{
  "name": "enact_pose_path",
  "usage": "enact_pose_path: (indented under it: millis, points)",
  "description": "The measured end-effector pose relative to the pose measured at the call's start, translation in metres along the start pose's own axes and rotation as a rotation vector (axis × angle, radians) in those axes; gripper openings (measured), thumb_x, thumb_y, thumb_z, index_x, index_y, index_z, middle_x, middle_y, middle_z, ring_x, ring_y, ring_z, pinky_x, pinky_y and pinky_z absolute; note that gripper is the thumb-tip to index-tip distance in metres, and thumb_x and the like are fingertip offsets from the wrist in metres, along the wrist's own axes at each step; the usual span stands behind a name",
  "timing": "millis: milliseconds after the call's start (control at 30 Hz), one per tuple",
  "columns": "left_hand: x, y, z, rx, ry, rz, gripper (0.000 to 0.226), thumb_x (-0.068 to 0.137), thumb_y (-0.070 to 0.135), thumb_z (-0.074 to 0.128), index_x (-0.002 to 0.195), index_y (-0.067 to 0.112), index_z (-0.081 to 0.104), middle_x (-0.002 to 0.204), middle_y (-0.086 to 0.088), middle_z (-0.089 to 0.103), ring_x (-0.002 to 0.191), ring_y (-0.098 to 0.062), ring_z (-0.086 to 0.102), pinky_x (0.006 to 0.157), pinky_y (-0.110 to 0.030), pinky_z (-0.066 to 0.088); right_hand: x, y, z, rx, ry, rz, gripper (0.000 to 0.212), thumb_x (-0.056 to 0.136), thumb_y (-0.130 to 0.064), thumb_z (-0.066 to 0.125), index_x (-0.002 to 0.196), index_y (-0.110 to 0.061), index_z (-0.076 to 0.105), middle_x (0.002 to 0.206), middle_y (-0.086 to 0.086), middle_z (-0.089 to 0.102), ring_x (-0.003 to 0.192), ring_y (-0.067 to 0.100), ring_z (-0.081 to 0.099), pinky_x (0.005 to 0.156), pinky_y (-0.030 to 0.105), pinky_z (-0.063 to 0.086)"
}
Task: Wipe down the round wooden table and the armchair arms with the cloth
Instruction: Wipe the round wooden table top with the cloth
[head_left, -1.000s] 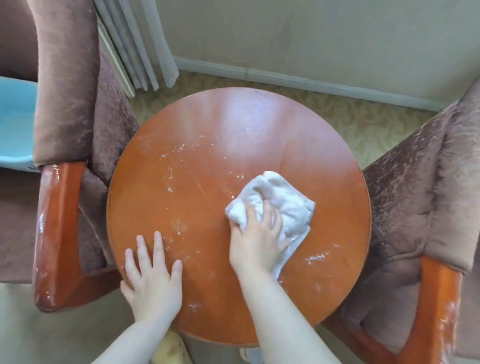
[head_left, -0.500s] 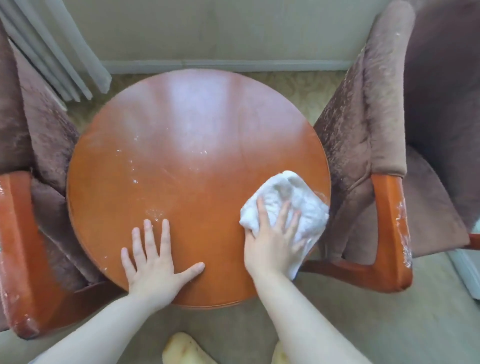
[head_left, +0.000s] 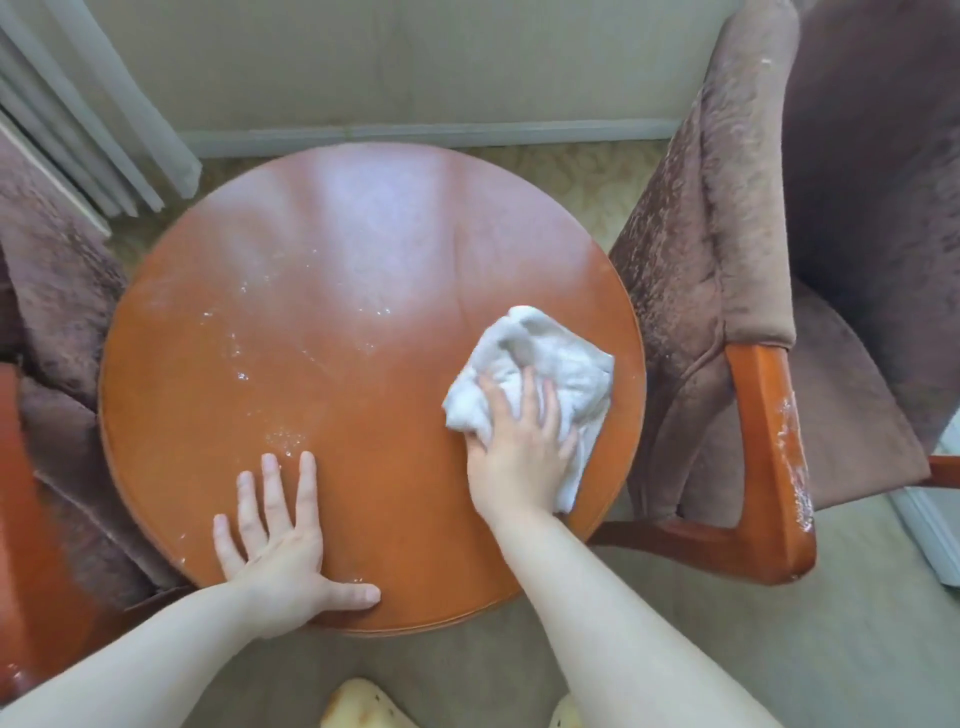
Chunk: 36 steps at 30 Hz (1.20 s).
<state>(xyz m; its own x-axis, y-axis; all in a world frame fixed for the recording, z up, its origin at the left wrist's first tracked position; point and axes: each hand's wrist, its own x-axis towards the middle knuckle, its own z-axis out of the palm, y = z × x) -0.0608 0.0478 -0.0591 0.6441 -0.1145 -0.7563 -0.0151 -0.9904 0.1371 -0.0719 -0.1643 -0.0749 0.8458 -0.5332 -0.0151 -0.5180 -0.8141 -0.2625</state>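
Cloth (head_left: 545, 343) pressed onto worktop (head_left: 363, 291) by right hand (head_left: 519, 457), fingers straight | left hand (head_left: 280, 551) laid flat on worktop, fingers spread

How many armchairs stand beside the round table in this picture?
2. The right armchair stands right of the table; the left armchair stands left of it, cut off by the frame edge. More may be out of view.

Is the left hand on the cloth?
No, the left hand lies flat on the bare table, and the right hand presses the cloth.
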Motion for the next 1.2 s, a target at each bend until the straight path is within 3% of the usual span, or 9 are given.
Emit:
enact_pose_path:
  millis: [100, 167, 367, 633, 700, 800, 867, 1100, 1200]
  points:
    - [0.000, 0.000, -0.002, -0.004, -0.005, 0.012, 0.155, 0.040, 0.082, 0.068, 0.112, 0.037, -0.060, 0.115, 0.001, -0.069, 0.131, -0.030, -0.046, 0.111, -0.053, -0.016, -0.039, 0.063, -0.023, -0.097, -0.167, -0.759, 0.065, 0.069, -0.024, 0.052, 0.132, -0.043, 0.048, 0.152, 0.001, 0.038, 0.140, 0.027, 0.035, 0.103, 0.057, 0.038]
    - [0.000, 0.001, -0.002, 0.000, -0.003, 0.021, 0.154, 0.041, 0.082, 0.068, 0.112, 0.036, -0.061, 0.111, 0.001, -0.071, 0.131, -0.031, -0.046, 0.111, -0.054, -0.016, -0.010, 0.114, -0.047, -0.206, -0.216, -0.929, 0.060, 0.074, -0.023, 0.048, 0.132, -0.038, 0.053, 0.150, 0.003, 0.041, 0.138, 0.028, 0.037, 0.103, 0.057, 0.038]
    - [0.004, -0.002, 0.003, -0.015, 0.027, 0.042, 0.154, 0.043, 0.081, 0.069, 0.114, 0.036, -0.060, 0.118, 0.001, -0.069, 0.114, -0.023, -0.059, 0.108, -0.052, -0.021, 0.053, -0.007, -0.013, 0.162, 0.035, 0.495, 0.056, 0.094, -0.042, 0.050, 0.144, -0.048, 0.025, 0.161, -0.002, 0.015, 0.147, 0.023, 0.007, 0.114, 0.055, 0.014]
    - [0.005, -0.013, 0.016, -0.157, 0.167, 0.179, 0.146, 0.047, 0.079, 0.067, 0.131, 0.040, -0.046, 0.133, 0.007, -0.060, 0.120, -0.013, -0.057, 0.107, -0.044, -0.026, -0.062, 0.082, -0.031, -0.262, -0.259, -1.114, 0.078, 0.063, -0.012, 0.045, 0.135, -0.042, 0.043, 0.153, 0.001, 0.033, 0.142, 0.028, 0.031, 0.108, 0.058, 0.023]
    - [0.001, -0.022, 0.023, -0.252, 0.359, 0.164, 0.130, 0.059, 0.075, 0.066, 0.144, 0.039, -0.026, 0.146, 0.008, -0.046, 0.131, -0.010, -0.046, 0.110, -0.040, -0.023, -0.034, 0.100, -0.045, -0.274, -0.258, -0.937, 0.074, 0.066, -0.015, 0.063, 0.133, -0.041, 0.045, 0.155, 0.000, 0.031, 0.144, 0.024, 0.025, 0.107, 0.064, 0.021]
    - [-0.003, -0.034, 0.032, -0.557, 0.609, -0.092, 0.106, 0.073, 0.066, 0.062, 0.152, 0.033, -0.001, 0.160, -0.002, -0.017, 0.146, -0.021, -0.018, 0.116, -0.045, -0.005, -0.025, 0.026, -0.019, -0.007, -0.064, -0.002, 0.045, 0.079, -0.030, 0.071, 0.122, -0.032, 0.056, 0.158, 0.003, 0.024, 0.147, 0.022, 0.011, 0.110, 0.061, 0.017]
    - [-0.002, -0.033, 0.030, -0.802, 0.634, -0.227, 0.100, 0.079, 0.056, 0.063, 0.152, 0.032, -0.001, 0.161, -0.006, -0.013, 0.148, -0.027, -0.007, 0.117, -0.046, 0.005, -0.049, -0.043, 0.003, 0.127, -0.049, 0.269, 0.045, 0.076, -0.028, 0.073, 0.119, -0.030, 0.059, 0.154, 0.006, 0.031, 0.145, 0.026, 0.019, 0.107, 0.058, 0.022]
    - [0.010, -0.032, 0.023, -0.950, 0.525, -0.299, 0.067, 0.096, 0.052, 0.020, 0.150, 0.032, -0.012, 0.159, -0.008, -0.021, 0.148, -0.024, -0.011, 0.118, -0.039, -0.001, -0.097, 0.019, -0.009, -0.145, -0.265, -1.153, 0.069, 0.061, -0.013, 0.044, 0.124, -0.040, 0.054, 0.146, 0.002, 0.047, 0.137, 0.024, 0.038, 0.100, 0.057, 0.029]
    - [0.007, -0.028, 0.027, -0.881, 0.540, -0.291, 0.072, 0.088, 0.062, 0.001, 0.150, 0.029, -0.016, 0.158, -0.007, -0.024, 0.147, -0.020, -0.017, 0.118, -0.039, -0.006, -0.033, 0.015, -0.024, -0.200, -0.273, -1.149, 0.065, 0.066, -0.031, 0.060, 0.129, -0.040, 0.050, 0.138, -0.001, 0.054, 0.125, 0.028, 0.052, 0.111, 0.054, 0.017]
